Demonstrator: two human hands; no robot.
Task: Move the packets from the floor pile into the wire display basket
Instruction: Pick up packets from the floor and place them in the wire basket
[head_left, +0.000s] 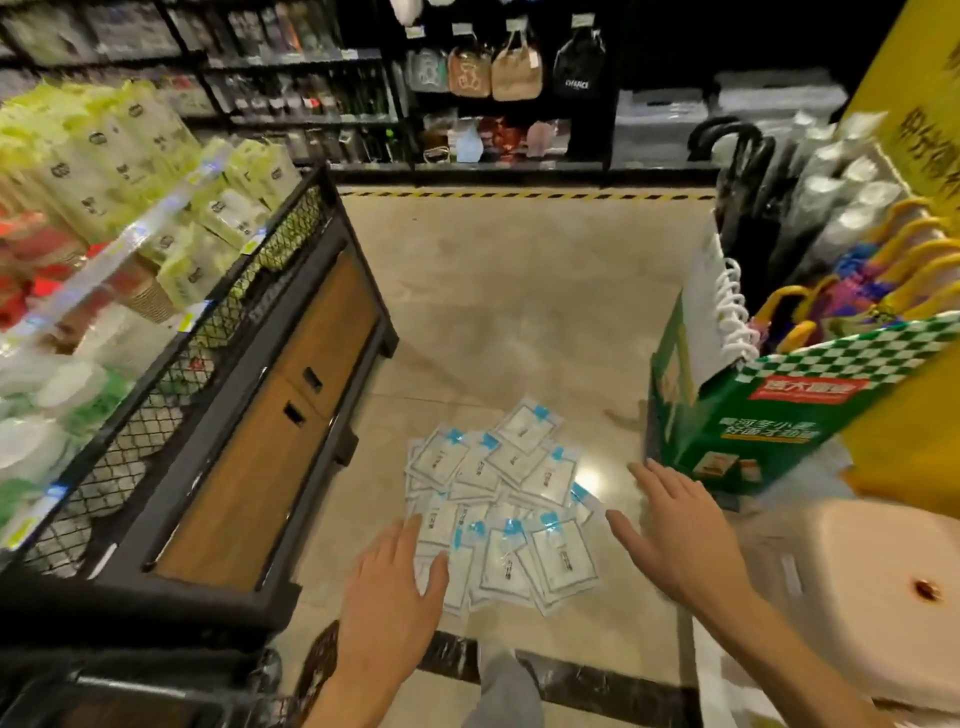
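**Both hands reaching into floor pile, nothing lifted yet**

Packets (501, 512) are lying in a loose overlapping pile on the floor (519, 291), just right of the wire display basket (171, 395). Left hand (395, 587) is hovering at the pile's near-left edge, fingers wide, holding nothing. Right hand (675, 530) is hanging flat and wide at the right edge, also holding nothing. Risk: packets are looking slick and are overlapping, so a two-hand scoop is likely shedding some. The green carton (753, 415) is sitting near the right hand, inviting a knock.
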